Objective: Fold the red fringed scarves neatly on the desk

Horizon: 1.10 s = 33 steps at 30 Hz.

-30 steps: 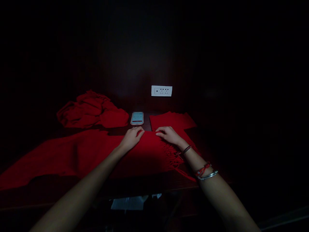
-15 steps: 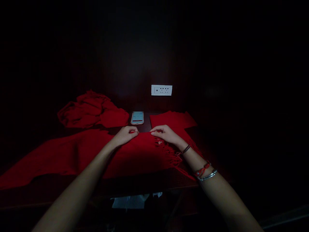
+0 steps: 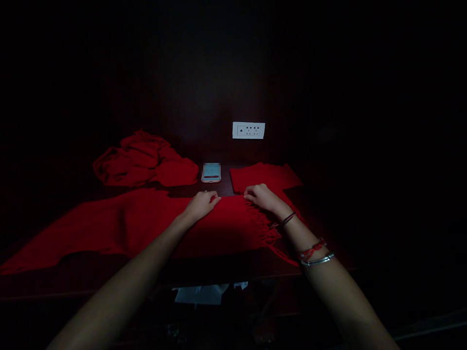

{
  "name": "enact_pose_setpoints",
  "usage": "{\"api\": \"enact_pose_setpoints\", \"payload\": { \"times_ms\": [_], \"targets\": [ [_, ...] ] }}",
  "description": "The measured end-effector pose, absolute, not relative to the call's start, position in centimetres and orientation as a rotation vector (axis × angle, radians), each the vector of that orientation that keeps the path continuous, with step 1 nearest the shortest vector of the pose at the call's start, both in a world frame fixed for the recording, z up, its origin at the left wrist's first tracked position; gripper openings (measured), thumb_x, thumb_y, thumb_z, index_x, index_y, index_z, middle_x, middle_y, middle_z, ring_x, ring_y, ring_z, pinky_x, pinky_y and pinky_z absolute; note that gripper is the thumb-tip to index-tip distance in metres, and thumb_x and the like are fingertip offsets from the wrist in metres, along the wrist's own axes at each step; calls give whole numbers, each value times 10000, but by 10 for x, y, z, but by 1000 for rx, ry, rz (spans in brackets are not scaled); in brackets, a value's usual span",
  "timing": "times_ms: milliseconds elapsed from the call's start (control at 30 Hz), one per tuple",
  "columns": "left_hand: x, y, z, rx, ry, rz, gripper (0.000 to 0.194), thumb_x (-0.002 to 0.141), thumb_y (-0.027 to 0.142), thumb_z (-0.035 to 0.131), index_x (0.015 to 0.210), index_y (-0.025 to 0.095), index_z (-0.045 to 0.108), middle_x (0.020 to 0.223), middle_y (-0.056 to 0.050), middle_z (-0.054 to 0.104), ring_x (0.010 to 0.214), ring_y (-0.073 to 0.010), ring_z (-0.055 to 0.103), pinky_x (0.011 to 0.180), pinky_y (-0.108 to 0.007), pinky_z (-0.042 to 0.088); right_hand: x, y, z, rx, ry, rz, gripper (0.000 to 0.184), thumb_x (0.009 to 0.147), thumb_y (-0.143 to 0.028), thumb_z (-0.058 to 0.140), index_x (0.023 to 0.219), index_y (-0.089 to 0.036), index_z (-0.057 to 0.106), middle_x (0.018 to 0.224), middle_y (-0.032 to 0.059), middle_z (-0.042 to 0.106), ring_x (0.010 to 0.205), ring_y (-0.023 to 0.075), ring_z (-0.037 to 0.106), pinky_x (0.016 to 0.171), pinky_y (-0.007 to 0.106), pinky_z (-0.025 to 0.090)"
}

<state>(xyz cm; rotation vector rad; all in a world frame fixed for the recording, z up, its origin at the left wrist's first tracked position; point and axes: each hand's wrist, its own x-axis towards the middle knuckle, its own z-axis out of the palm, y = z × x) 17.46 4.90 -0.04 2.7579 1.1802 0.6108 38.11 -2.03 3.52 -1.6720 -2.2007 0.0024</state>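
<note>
A red fringed scarf (image 3: pixel 219 233) lies spread across the dark table, its long body running off to the left and its fringe on the right. My left hand (image 3: pixel 202 204) is closed on the scarf's far edge, near the middle. At the fringed end, my right hand (image 3: pixel 263 197) pinches the far corner of the same edge. Both hands' fingertips press the cloth, and some fingers are hidden behind the knuckles. Right behind my right hand is a folded red cloth (image 3: pixel 266 176), flat on the table.
A crumpled red cloth heap (image 3: pixel 146 160) sits at the back left. Beside it lies a phone (image 3: pixel 211 172) with a lit screen. A white wall socket (image 3: pixel 248 130) is above the table. Pale papers (image 3: pixel 199 294) show below the table's front edge. The surroundings are very dark.
My hands have moved slightly apart along the scarf's far edge, the right one toward the fringe corner. The whole view has shifted a little.
</note>
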Motion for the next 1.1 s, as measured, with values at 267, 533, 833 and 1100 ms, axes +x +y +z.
{"api": "enact_pose_setpoints", "payload": {
  "times_ms": [267,533,833,1100],
  "targets": [
    [179,52,-4,2829,1266,504,256,813,334,333,756,183,531,744,-48,589,710,-163,547,648,-239,383,377,-14,17,-1896,-2238,-142,246,831,-301,353,893,-168,551,844,77,607,750,137,547,588,193,336],
    [182,54,4,2840,1305,379,291,819,394,316,801,197,530,779,-52,596,727,-175,561,612,-240,390,383,-14,20,-1969,-2219,-169,228,835,-296,346,898,-178,531,852,78,602,771,143,547,612,197,338],
    [183,47,1,3061,1354,282,315,837,378,283,915,162,498,864,-91,570,766,-211,554,635,-296,415,383,-14,19,-2049,-2267,-169,260,838,-298,320,918,-179,537,874,91,596,791,158,546,608,210,342],
    [202,18,8,3081,1181,394,348,837,235,274,1116,136,458,1241,-131,369,1130,-243,337,915,-359,266,382,-18,22,-2067,-2245,-212,206,809,-274,393,934,-190,533,918,92,571,836,176,520,681,253,359]
  ]
}}
